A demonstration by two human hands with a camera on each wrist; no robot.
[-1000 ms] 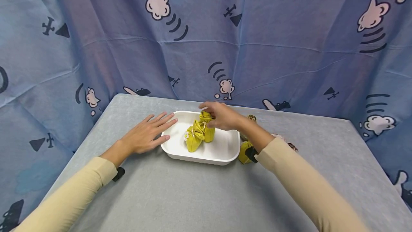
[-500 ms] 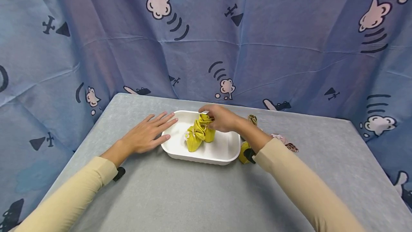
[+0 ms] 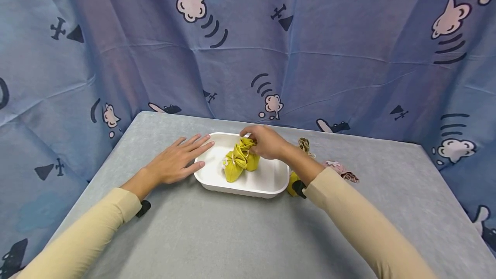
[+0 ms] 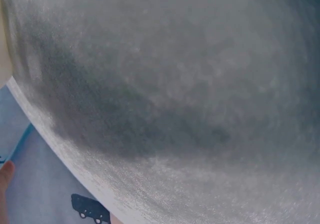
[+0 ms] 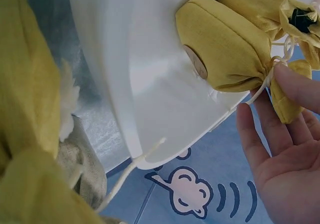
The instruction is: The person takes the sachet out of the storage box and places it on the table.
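My left hand [image 3: 176,162] lies flat with fingers spread, its fingertips at the left rim of a white tray [image 3: 271,180]. Inside the tray are two yellow drawstring pouches. The front pouch [image 3: 234,169] leans with its tied neck toward the other and carries a small white flower. My right hand [image 3: 267,143] pinches the tied neck of the rear pouch [image 5: 222,44]; in the right wrist view the thumb lies on its white cord and a round tan tag shows on its side. The left wrist view holds mostly grey tabletop [image 4: 190,74].
Right of the tray, partly behind my right forearm, are another yellow pouch [image 3: 292,184], a brown-topped pouch [image 3: 304,144] and a pink pouch [image 3: 335,166]. A blue patterned curtain [image 3: 240,76] hangs behind the table's far edge.
My right hand and the pouch neck it holds have dropped slightly. The right forearm has shifted a little left, uncovering more of the pink pouch. The left hand stays put.
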